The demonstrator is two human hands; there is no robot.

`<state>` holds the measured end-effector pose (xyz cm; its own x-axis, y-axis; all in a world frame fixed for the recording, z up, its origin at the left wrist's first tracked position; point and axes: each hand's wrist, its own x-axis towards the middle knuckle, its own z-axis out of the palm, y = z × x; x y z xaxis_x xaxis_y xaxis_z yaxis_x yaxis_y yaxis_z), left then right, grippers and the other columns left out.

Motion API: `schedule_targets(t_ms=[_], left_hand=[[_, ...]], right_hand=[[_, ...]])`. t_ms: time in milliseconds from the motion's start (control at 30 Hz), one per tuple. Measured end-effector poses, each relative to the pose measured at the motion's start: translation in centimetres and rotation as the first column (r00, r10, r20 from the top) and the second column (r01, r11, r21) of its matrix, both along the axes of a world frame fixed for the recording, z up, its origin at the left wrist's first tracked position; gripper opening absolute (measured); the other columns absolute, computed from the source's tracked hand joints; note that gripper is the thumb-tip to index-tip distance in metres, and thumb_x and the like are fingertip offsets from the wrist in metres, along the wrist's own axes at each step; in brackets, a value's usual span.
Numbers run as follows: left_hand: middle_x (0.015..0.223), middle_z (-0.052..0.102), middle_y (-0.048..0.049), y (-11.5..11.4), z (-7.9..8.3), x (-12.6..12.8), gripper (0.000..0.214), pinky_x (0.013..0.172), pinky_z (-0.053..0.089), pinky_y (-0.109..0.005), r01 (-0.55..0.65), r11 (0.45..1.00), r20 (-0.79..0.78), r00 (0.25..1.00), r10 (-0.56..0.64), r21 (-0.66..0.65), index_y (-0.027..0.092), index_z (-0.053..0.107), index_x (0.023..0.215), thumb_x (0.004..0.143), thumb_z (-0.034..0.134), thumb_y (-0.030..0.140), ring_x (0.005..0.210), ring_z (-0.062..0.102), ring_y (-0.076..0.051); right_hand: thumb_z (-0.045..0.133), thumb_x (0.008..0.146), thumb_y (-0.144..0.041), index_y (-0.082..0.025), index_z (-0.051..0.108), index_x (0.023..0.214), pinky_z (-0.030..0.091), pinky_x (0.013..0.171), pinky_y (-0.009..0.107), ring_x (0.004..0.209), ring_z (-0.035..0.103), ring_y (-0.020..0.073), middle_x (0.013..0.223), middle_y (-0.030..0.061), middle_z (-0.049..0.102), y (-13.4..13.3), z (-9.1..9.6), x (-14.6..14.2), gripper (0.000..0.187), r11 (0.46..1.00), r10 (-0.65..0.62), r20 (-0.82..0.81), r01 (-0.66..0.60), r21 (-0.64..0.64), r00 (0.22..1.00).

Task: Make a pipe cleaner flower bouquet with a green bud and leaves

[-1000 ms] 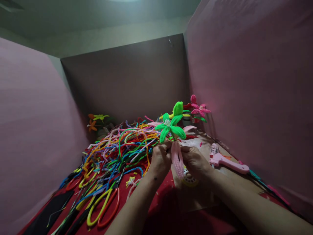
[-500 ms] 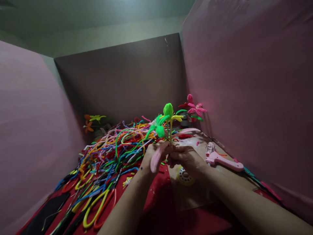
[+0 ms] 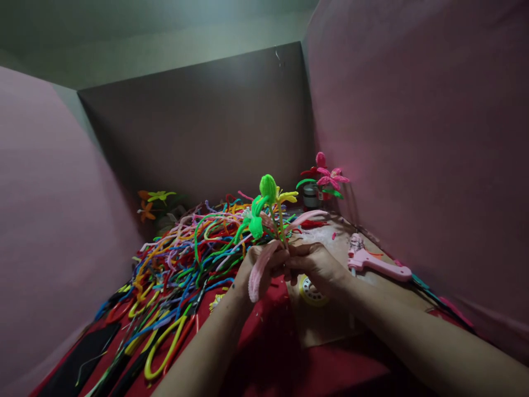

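Both my hands meet in the middle, closed around the lower stems of a pipe-cleaner flower bunch point(image 3: 268, 190). Green and yellow blooms stand on top, and long pale pink leaves point(image 3: 261, 273) spread from the stems, one drooping over my left wrist. My left hand point(image 3: 264, 259) wraps the stems from the left. Fingers of my right hand point(image 3: 312, 262) pinch the same spot from the right; the fingertips are partly hidden. Below my right hand a yellow tape roll point(image 3: 313, 292) lies on the board.
A large heap of coloured pipe cleaners point(image 3: 198, 237) lies to the left, with yellow-handled scissors point(image 3: 165, 347) in front. A pink glue gun point(image 3: 378, 264) rests on the brown board point(image 3: 326, 331) at right. Finished pink flowers point(image 3: 330, 177) stand at the back, orange ones point(image 3: 146, 211) at back left.
The flower bunch has shifted slightly left and tilted left in my hands. Both hands still hold its stems; the view has shifted a little.
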<state>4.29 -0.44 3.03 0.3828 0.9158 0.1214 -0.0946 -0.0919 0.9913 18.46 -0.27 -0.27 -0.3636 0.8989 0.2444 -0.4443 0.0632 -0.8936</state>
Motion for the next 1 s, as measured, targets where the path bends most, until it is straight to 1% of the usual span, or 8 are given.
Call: schedule_targets(t_ms=[100,300,433,533,633,700,833,1000], left_hand=[[0.050,0.055,-0.0028,-0.3,0.2,-0.1,0.022,0.045,0.032,-0.024,0.040,0.999,-0.042,0.998,-0.039,0.033,0.013,0.062,0.066,0.069,0.065,0.034,0.044,0.050,-0.012],[0.044,0.051,-0.0008,-1.1,1.2,-0.4,0.022,0.044,0.026,-0.024,-0.003,0.993,-0.180,0.983,0.024,0.119,0.015,0.058,0.055,0.069,0.061,0.031,0.042,0.043,-0.011],[0.050,0.050,0.0010,-1.2,1.2,-0.8,0.018,0.048,0.030,-0.024,-0.089,0.969,-0.240,0.960,0.146,0.232,0.017,0.056,0.054,0.070,0.058,0.025,0.048,0.043,-0.010],[0.053,0.050,0.0017,-1.0,1.3,-1.4,0.018,0.053,0.034,-0.024,-0.200,0.916,-0.256,0.920,0.298,0.346,0.018,0.055,0.054,0.071,0.057,0.025,0.054,0.044,-0.012],[0.056,0.051,0.0021,-0.8,1.6,-1.9,0.017,0.057,0.036,-0.024,-0.265,0.878,-0.252,0.889,0.383,0.399,0.019,0.055,0.054,0.070,0.058,0.025,0.059,0.044,-0.013],[0.060,0.053,0.0021,-0.6,1.6,-2.2,0.016,0.062,0.036,-0.023,-0.254,0.869,-0.263,0.884,0.386,0.424,0.019,0.057,0.056,0.071,0.058,0.024,0.063,0.045,-0.013],[0.070,0.059,0.0004,-0.2,1.3,-2.5,0.015,0.069,0.038,-0.024,-0.171,0.872,-0.268,0.909,0.319,0.459,0.018,0.061,0.064,0.076,0.054,0.024,0.070,0.051,-0.014],[0.075,0.064,-0.0013,-0.3,0.8,-2.5,0.013,0.072,0.041,-0.025,-0.156,0.923,-0.166,0.960,0.226,0.352,0.016,0.065,0.072,0.075,0.056,0.025,0.074,0.056,-0.015]], right_hand=[[0.074,0.059,-0.027,-0.010,0.070,0.061,0.041,0.044,0.024,0.045,0.055,0.0121,0.056,0.0051,0.065,0.0,0.0,-0.1,0.018,0.999,0.024,0.005,-0.023,-0.025,1.000],[0.076,0.058,-0.026,-0.011,0.070,0.063,0.043,0.047,0.024,0.046,0.058,0.0131,0.054,0.0041,0.065,-0.1,-0.3,-0.4,0.017,0.991,0.103,0.010,-0.102,-0.082,0.995],[0.072,0.065,-0.030,-0.010,0.071,0.069,0.045,0.054,0.027,0.052,0.059,0.0136,0.059,0.0049,0.067,-0.1,-0.1,-0.1,0.020,0.997,0.077,0.112,-0.077,0.001,0.991],[0.070,0.066,-0.031,-0.012,0.072,0.072,0.047,0.056,0.029,0.058,0.060,0.0150,0.066,0.0057,0.068,0.2,0.8,1.0,0.021,0.999,-0.006,0.306,-0.005,0.034,0.952],[0.067,0.066,-0.024,-0.016,0.073,0.074,0.046,0.058,0.028,0.065,0.060,0.0161,0.075,0.0051,0.069,0.3,2.1,2.7,0.012,0.978,-0.191,0.533,0.114,0.175,0.824],[0.064,0.068,-0.018,-0.017,0.072,0.070,0.045,0.064,0.029,0.069,0.060,0.0166,0.073,0.0037,0.068,-0.3,2.9,3.8,0.008,0.937,-0.267,0.681,0.020,0.348,0.681],[0.063,0.069,-0.016,-0.016,0.070,0.077,0.041,0.068,0.029,0.075,0.057,0.0182,0.080,0.0057,0.064,-3.0,3.1,4.9,0.010,0.868,-0.352,0.848,-0.201,0.454,0.397],[0.059,0.071,-0.010,-0.016,0.064,0.086,0.040,0.067,0.027,0.077,0.055,0.0171,0.088,0.0077,0.061,-4.9,0.8,4.6,0.017,0.846,-0.415,0.862,-0.225,0.484,0.292]])
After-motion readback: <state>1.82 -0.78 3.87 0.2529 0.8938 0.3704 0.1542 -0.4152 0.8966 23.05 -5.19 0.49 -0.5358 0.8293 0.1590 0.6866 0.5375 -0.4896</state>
